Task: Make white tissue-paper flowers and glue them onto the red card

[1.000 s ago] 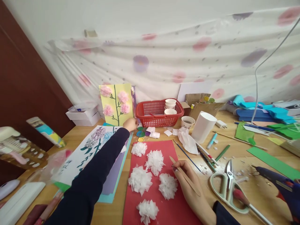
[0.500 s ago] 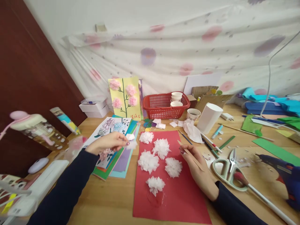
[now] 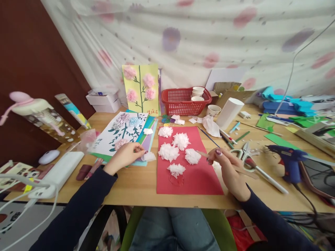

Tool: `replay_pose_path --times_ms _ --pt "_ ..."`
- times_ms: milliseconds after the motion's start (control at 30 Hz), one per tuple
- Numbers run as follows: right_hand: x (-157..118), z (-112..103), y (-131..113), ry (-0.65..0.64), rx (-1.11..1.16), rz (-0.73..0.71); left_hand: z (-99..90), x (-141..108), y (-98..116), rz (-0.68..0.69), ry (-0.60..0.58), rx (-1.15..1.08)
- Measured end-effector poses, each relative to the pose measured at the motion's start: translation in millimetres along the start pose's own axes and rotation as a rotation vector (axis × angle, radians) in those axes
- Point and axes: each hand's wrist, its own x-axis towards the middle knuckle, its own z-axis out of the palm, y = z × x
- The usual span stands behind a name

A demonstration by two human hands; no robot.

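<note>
My left hand pinches a small piece of white tissue paper between thumb and fingers, beside the left edge of a red sheet. My right hand is closed around a flat wooden craft stick. The stick's tip points left, close to a white tissue flower on the sheet. Several such ruffled flowers lie on the red paper, among them a front one. Just below it a wet, shiny glue patch shows. Another white tissue piece rests on the coloured papers.
Scissors, a red-tipped white stick and a blue glue gun lie at right. Behind stand a red basket, a paper cup and a white roll. A power strip and a bottle occupy the left.
The view has tilted down, showing the table's front edge and my lap. Both hands have come nearer to me over the table. The stick's tip has swung towards the right-hand flower.
</note>
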Motion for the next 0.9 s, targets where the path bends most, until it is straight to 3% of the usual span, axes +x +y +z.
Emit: replay_pose_path --times_ms 200,400,500,567,667,800,900 --pt "-37 15 -25 -0.237 -0.168 0.080 3.5 -9 0 0.178 0.201 0.187" --pt "-45 44 -30 -0.317 -0.098 0.170 -0.6 -10 -10 0.459 0.407 0.249" --pt "-48 56 -30 -0.352 -0.142 0.166 -3.6 -17 -4 0.539 0.606 0.286" --pt "-50 61 -28 -0.346 -0.212 0.152 -5.9 -23 4 0.592 0.640 0.228" --pt "-53 65 -23 -0.291 -0.268 0.166 -7.1 -32 19 0.648 0.436 0.000" --pt "-56 64 -15 -0.179 -0.213 0.212 3.3 -29 36 0.605 -0.120 -0.185" --pt "-58 63 -12 -0.139 -0.186 0.210 18.2 -13 40 0.588 -0.392 -0.163"
